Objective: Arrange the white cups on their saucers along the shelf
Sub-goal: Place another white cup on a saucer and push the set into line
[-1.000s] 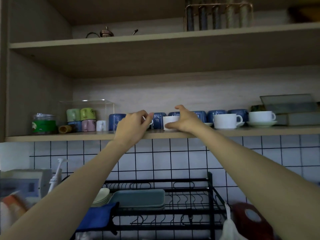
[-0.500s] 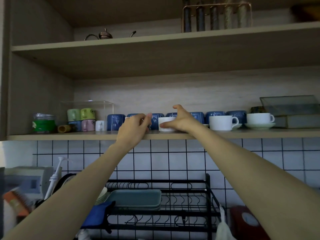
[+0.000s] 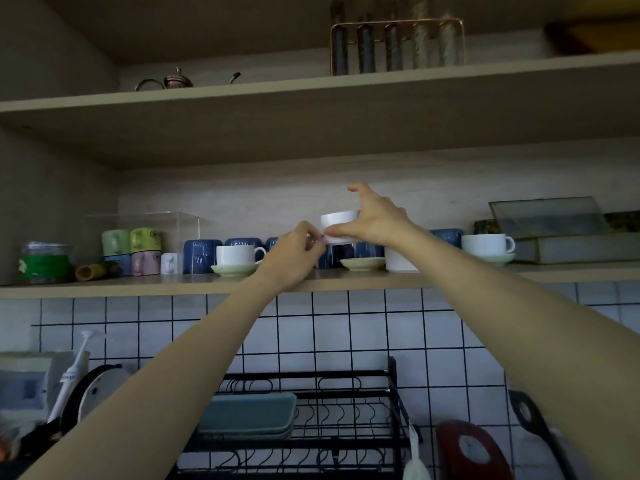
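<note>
Head view, the only one I have. The big change: the cup [image 3: 338, 226] that half a second ago sat on the shelf [image 3: 138, 281] under my right hand [image 3: 375, 223] is now lifted clear, up above the row of blue mugs [image 3: 202, 255]. The right hand has it pinched by the side, thumb low on the wall and fingers behind, with the index finger [image 3: 356, 188] sticking up free. My left hand [image 3: 294, 256] has come in beside it, fingers curled nearly closed, with the fingertips at the cup's lower left edge; I cannot tell whether it grips the handle or only touches.

Lifting the cup has uncovered things. An empty green saucer [image 3: 362, 263] sits on the shelf just below and a little right of the raised cup, well placed to receive it. To the left, a second cup [image 3: 237, 255] rests on its own saucer [image 3: 232, 269], which the left hand hid before. At the far right a third cup [image 3: 485, 243] is seated on a saucer [image 3: 493, 258]. Another white cup [image 3: 400, 262] stands behind my right forearm; its base is hidden, so I cannot say if it has a saucer.

My read: two pairs done, one cup in the air, and the next step is lowering it onto the bare saucer without clipping the mugs behind.
</note>
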A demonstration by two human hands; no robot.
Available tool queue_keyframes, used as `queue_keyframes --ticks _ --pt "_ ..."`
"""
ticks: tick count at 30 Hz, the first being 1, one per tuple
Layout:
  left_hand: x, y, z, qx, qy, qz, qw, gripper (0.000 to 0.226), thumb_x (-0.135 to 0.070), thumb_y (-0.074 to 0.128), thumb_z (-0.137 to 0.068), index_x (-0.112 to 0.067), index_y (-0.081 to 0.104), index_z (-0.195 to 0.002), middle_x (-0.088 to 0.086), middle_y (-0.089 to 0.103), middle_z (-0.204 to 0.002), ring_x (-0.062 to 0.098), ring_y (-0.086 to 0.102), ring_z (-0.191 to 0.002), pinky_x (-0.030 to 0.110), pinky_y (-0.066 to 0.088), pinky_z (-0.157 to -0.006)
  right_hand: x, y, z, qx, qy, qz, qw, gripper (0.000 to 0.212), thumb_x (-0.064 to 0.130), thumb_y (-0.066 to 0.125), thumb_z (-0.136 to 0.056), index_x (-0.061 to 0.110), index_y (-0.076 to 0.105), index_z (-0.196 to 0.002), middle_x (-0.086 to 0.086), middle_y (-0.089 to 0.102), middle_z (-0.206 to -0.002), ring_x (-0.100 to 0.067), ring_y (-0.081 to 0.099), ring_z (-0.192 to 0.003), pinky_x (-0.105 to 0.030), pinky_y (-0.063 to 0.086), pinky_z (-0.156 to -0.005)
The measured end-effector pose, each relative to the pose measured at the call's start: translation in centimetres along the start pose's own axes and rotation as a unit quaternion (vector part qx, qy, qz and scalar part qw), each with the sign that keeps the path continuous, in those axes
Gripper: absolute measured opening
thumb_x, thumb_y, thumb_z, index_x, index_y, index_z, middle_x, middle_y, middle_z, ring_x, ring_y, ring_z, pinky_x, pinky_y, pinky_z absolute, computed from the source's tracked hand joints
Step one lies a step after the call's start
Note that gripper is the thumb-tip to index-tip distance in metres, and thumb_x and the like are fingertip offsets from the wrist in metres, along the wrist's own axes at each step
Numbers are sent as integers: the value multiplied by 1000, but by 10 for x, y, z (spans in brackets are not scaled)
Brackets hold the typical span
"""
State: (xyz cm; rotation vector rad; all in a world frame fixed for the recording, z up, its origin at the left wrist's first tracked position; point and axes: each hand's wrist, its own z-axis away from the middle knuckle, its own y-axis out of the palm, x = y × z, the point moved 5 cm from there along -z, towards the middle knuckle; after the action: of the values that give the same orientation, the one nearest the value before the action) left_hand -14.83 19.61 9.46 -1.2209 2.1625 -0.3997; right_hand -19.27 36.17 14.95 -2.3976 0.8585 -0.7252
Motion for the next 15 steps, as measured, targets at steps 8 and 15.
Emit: queue_keyframes --ticks 8,15 --pt "-12 45 -32 184 -55 -35 981 58 -57 68 -87 -14 63 -125 -1 66 -118 20 62 -109 36 48 -97 -32 -24 -4 -13 16 -1 1000 107 70 74 -60 30 28 -148 -3 57 -138 -29 52 -124 -46 37 -95" --pt "-12 73 -49 221 -93 -14 971 71 -72 70 -73 -14 64 -114 5 68 -110 22 64 -104 41 51 -98 -53 -39 -10 -27 27 -9 999 108 71 74 -61 30 28 -149 -2 57 -139 -28 53 -124 -46 36 -95"
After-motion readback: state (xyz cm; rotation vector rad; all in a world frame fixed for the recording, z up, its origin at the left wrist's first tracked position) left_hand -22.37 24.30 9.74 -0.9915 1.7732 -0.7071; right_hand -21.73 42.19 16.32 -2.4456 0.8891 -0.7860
